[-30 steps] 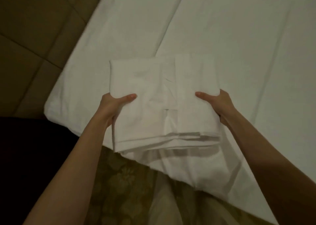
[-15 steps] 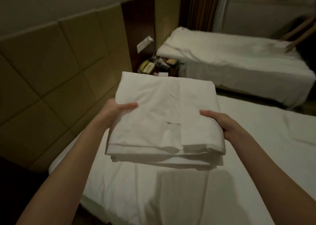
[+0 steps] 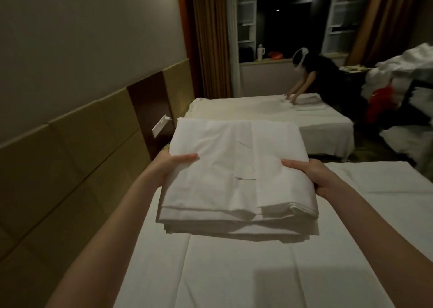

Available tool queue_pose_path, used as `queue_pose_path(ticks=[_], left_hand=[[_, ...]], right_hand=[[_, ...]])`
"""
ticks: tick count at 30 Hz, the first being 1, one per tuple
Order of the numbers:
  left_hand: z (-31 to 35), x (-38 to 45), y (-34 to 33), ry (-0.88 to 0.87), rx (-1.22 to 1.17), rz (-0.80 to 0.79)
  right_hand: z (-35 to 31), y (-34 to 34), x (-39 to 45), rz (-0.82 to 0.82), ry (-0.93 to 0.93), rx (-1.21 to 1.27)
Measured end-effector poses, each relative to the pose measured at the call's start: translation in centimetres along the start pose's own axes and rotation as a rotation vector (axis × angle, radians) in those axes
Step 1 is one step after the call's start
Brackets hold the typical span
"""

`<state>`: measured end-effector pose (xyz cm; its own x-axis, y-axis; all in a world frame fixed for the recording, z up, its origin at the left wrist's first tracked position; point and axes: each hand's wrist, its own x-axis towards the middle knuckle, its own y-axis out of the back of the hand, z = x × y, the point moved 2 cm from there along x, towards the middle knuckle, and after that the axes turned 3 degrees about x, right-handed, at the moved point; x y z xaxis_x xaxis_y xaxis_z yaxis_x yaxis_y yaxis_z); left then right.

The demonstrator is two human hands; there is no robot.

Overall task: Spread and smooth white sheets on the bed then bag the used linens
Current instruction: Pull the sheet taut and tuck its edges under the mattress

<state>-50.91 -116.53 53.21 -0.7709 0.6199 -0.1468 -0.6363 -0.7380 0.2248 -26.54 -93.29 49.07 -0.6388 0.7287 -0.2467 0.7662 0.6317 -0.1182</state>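
Note:
A folded stack of white sheets (image 3: 236,176) is held level above the near bed (image 3: 234,275), which is covered by a white sheet. My left hand (image 3: 171,165) grips the stack's left edge, thumb on top. My right hand (image 3: 311,174) grips the right edge the same way, fingers hidden underneath. The stack's folded edges face me.
A padded headboard wall (image 3: 70,167) runs along the left. A second bed (image 3: 269,115) stands beyond, where another person (image 3: 314,78) bends over folded linens. Piled white linens (image 3: 410,78) and something red (image 3: 379,99) sit at the right. Curtains and a dark window are behind.
My view has swung up from the bed's corner to the room. Both hands have kept their grip and lifted the folded stack higher above the bed.

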Motion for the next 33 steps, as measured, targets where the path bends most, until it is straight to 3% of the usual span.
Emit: queue_pose_path(ticks=[13, 33], left_hand=[[2.1, 0.6, -8.5, -0.111, 0.018, -0.308], [2.1, -18.0, -42.1, -0.092, -0.018, -0.633]], right_hand=[[0.7, 7.3, -8.9, 0.376, 0.075, 0.067], [2.7, 38.5, -31.8, 0.767, 0.015, 0.031]])
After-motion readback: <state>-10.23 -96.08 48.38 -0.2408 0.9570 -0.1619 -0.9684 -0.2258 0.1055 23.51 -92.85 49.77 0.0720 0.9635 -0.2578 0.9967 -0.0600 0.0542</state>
